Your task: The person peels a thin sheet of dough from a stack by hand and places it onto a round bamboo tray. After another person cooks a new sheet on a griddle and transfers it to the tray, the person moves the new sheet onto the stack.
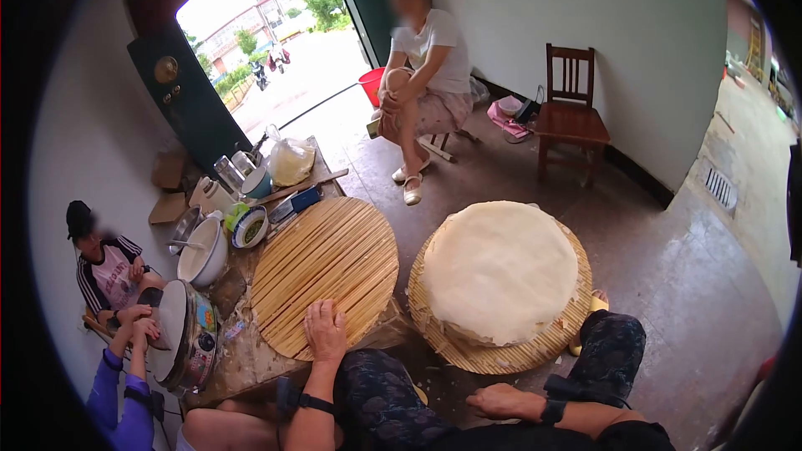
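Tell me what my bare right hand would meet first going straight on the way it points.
Probably the dark, patterned fabric of your left trouser leg; your right hand points across toward it, though depth is unclear.

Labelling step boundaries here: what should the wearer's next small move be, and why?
Probably bring the right hand up to the near edge of the slatted round mat. Only the left hand rests on that mat; the right is low by the leg and appears to hold nothing. Two hands would likely steady it better.
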